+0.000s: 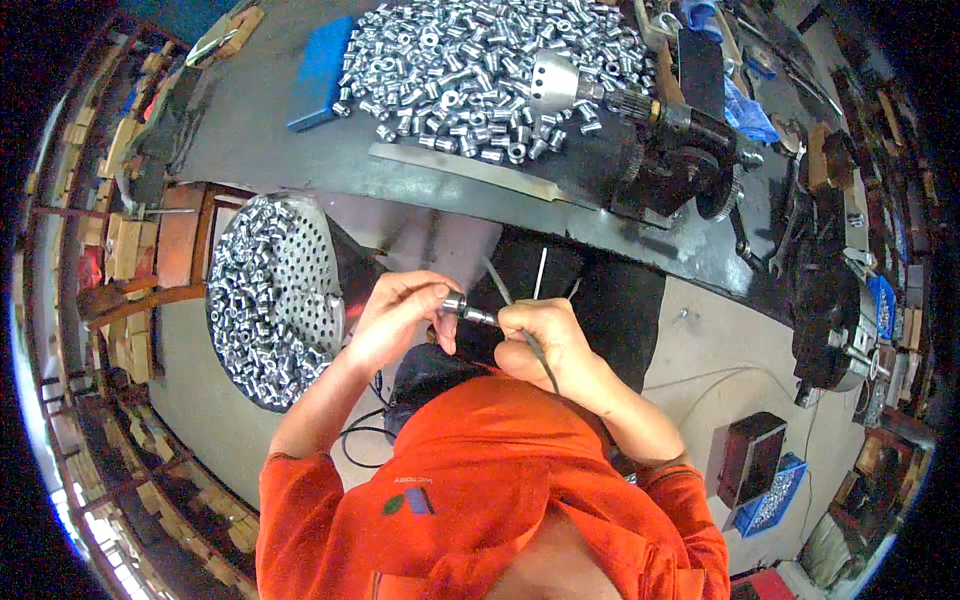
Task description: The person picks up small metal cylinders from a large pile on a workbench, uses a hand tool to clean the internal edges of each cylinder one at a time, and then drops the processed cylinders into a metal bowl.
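Observation:
In front of my orange shirt, my left hand (402,310) pinches a small shiny metal sleeve (455,303) between thumb and fingers. My right hand (548,338) is closed in a fist around a slim tool with a silver shaft (481,316); its handle is hidden in the fist. The shaft points left at the sleeve and meets it or comes very close; I cannot tell if it is inside. A thin grey cord or hose (544,362) passes by my right hand. Left of my hands stands a round perforated metal basket (305,255), partly filled with similar sleeves (250,305).
On the dark workbench (240,150) ahead lies a large heap of metal sleeves (470,75) beside a blue bin (323,75). A dark machine (680,165) with a silver conical head (555,82) sits at the bench's right. A blue crate (770,497) of small parts is on the floor at lower right.

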A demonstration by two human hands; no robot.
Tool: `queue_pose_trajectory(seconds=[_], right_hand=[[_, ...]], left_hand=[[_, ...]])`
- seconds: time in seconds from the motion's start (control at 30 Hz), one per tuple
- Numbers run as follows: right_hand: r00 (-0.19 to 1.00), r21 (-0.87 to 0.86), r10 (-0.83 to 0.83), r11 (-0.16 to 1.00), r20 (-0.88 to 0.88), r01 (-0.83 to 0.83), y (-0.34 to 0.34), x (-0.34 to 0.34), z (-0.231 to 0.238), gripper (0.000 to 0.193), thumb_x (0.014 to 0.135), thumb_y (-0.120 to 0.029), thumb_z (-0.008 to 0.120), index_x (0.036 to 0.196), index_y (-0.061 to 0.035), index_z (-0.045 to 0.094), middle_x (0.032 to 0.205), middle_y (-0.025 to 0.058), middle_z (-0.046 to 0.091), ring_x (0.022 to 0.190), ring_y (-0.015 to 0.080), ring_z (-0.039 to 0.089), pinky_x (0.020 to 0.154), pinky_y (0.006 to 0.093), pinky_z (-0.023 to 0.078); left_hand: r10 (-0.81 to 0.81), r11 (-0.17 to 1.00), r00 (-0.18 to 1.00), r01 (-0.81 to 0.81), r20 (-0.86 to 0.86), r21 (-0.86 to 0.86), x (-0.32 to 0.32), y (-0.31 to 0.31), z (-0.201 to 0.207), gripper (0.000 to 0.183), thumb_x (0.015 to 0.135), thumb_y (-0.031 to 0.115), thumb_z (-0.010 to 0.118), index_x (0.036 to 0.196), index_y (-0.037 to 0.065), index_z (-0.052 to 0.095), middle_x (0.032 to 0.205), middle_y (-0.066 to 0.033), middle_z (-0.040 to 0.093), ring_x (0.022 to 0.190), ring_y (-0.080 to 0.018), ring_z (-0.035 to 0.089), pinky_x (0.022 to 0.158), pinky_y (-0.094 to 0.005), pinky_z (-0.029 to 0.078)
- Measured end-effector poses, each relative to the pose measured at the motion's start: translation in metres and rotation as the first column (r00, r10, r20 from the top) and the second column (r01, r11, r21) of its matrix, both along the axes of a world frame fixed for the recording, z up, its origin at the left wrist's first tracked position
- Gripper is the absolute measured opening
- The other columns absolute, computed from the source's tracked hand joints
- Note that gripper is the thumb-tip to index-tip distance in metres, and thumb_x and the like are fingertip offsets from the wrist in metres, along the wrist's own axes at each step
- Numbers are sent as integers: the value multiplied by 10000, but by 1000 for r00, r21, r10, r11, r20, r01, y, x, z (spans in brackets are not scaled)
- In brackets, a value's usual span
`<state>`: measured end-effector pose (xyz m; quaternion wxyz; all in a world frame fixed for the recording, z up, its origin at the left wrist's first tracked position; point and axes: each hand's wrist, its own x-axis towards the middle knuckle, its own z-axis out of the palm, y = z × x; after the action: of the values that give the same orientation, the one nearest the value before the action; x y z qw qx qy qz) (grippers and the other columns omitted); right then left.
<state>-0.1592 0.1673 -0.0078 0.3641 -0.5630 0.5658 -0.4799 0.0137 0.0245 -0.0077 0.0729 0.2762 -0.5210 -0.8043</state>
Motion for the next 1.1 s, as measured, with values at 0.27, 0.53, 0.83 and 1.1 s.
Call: queue_pose_trajectory(seconds=[0.27,0.53,0.83,1.1], right_hand=[[992,4,-65,998,-108,65,-4,5,-9,151,603,-66,613,601,-25,467,560,160,487,516,354,528,481,422,398],[996,3,-49,999,81,49,-4,2,-30,227,654,-57,583,580,-38,370,499,92,339,415,228,358,426,338,301],[989,-226,19,974,146,15,24,-9,7,310,609,-102,602,555,-66,299,516,69,319,428,237,370,418,345,264],[976,-217,113,974,188,-71,19,3,13,308,623,-110,603,558,-61,306,519,72,292,434,251,350,427,359,244]], left_hand=[[-187,877,972,232,145,-421,-8,-1,17,201,851,73,621,1021,-32,601,806,-53,632,713,-100,607,632,-245,498],[-192,820,974,226,119,-526,-21,3,20,168,771,-6,660,930,5,608,829,-37,603,771,-90,586,657,-248,479],[168,237,974,113,155,-965,-14,-29,5,184,610,-13,648,779,15,580,667,-59,484,552,-162,518,491,-267,387],[100,120,991,72,84,-990,-15,-26,-5,227,557,24,662,773,43,592,668,-79,489,547,-248,524,497,-333,420]])
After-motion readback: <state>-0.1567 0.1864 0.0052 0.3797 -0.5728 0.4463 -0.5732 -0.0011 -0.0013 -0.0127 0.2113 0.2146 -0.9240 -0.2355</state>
